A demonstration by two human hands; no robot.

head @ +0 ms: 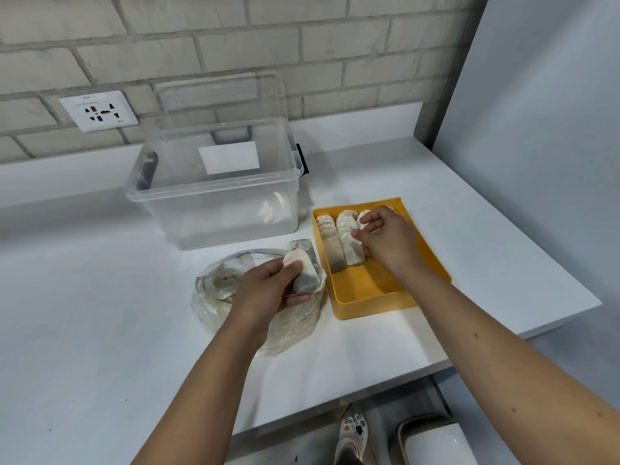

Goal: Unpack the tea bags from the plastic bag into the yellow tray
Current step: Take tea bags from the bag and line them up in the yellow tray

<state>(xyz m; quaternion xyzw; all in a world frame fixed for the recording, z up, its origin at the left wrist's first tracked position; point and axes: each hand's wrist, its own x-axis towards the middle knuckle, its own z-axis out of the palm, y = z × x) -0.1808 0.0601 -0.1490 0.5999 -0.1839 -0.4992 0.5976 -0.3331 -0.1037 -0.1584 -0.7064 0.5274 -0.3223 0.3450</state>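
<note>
A yellow tray (379,302) lies on the white counter, right of centre. Several tea bags (335,245) stand in rows in its far half. My right hand (385,238) hovers over those rows, fingers curled and touching the tops of the bags; whether it pinches one I cannot tell. Left of the tray lies a crumpled clear plastic bag (214,297) with more tea bags inside. Above it my left hand (268,286) grips a small stack of tea bags (303,268) between thumb and fingers.
A clear plastic storage box (214,193) stands open behind the bag, its lid leaning on the brick wall. A wall socket (99,110) is at the far left. The counter's front edge (335,411) runs diagonally; a shoe and a bin show below it.
</note>
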